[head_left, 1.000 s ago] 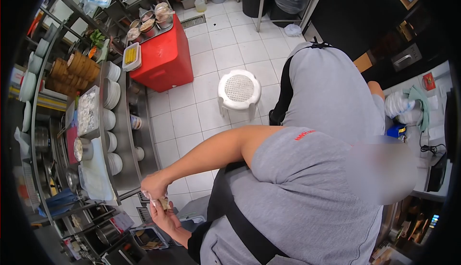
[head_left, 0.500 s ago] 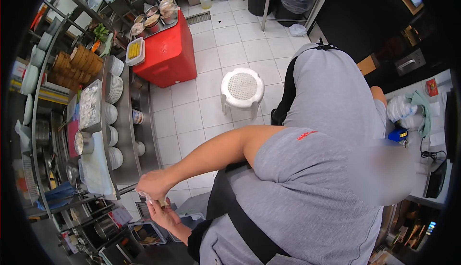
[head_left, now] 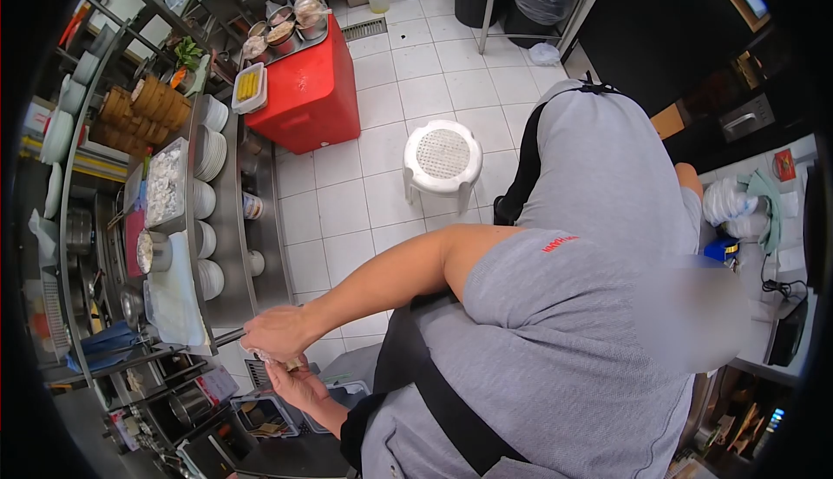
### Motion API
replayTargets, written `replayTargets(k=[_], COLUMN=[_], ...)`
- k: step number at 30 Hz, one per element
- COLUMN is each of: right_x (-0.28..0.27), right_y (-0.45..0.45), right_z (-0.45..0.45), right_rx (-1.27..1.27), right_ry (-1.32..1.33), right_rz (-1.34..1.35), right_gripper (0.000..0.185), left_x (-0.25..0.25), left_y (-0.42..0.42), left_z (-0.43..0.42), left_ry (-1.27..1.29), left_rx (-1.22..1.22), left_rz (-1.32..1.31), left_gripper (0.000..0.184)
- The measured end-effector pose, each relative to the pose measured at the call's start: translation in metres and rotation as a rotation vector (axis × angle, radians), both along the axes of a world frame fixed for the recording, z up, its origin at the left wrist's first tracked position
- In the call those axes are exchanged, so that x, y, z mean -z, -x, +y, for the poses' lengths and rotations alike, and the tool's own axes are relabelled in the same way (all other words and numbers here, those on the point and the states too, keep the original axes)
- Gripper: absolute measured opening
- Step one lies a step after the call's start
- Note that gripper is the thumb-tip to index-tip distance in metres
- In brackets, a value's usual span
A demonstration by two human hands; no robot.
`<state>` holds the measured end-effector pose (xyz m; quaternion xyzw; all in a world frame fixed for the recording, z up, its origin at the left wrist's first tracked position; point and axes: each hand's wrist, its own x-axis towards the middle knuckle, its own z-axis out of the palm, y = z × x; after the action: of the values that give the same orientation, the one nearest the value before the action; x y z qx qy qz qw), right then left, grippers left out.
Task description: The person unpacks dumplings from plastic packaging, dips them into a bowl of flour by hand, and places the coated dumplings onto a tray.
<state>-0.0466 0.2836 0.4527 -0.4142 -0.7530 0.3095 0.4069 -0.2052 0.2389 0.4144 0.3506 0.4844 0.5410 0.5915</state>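
My right hand (head_left: 279,331) reaches in at the lower left on a bare arm, its fingers curled down over a small pale piece (head_left: 293,364). Just below it, my left hand (head_left: 299,385) is turned partly upward, fingers bent around the same piece. Both hands are touching or nearly so. What kind of thing the pale piece is, I cannot make out; the fingers cover most of it. Nearest to the hands stand the steel counter's corner and a pale board (head_left: 178,301) on it.
A person in a grey shirt (head_left: 599,167) is close on the right. A white stool (head_left: 442,156) stands on the tiled floor, with a red cooler box (head_left: 311,97) beyond it. Stacked bowls (head_left: 208,279), bamboo steamers (head_left: 147,110) and a tray of white pieces (head_left: 165,184) line the left counter.
The whole view has shifted slightly, with the stool and counter now a little farther right. My hands stay together around the pale piece, the right one slightly higher.
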Motion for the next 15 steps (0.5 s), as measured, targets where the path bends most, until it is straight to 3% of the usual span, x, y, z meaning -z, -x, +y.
replayTargets(k=[15], right_x=[0.0021], right_y=[0.003], right_z=[0.0036], right_rx=[0.063], right_ry=[0.016], right_rz=[0.071], right_gripper=[0.023], left_x=[0.006], left_y=[0.0029], left_z=[-0.0026], left_ry=[0.021], left_rx=[-0.002], left_rz=[-0.038], left_gripper=[0.035])
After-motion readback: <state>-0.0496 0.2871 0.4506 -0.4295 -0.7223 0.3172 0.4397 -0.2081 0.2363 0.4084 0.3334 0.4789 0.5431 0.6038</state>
